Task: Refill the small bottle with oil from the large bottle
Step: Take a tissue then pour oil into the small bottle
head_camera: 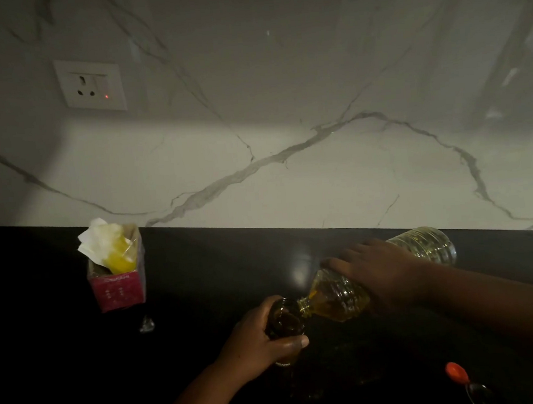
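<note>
Head view, risks: large bottle (341, 295), gripped by right hand (381, 275) and tipped neck-down at 3 o'clock of small bottle (283, 321), could overshoot that narrow mouth or overfill it (dim light hides the level). Left hand (257, 338) grips the small dark bottle on the black counter (200, 272). Contents: yellow oil pooled toward the large bottle's neck; red box (117, 279) at 10 o'clock holds crumpled tissue (101, 239).

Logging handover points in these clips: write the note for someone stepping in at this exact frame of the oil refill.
Left hand grips the small dark bottle, upright on the black counter.
Right hand holds the large clear bottle, tipped with its mouth at the small bottle's opening.
Done: both bottles uncapped; the orange cap lies on the counter at right. The pour is set up; oil has pooled toward the large bottle's neck.
The fill level cannot be read in the dark glass.
Left: finish filling, right the large bottle, cap both.
</note>
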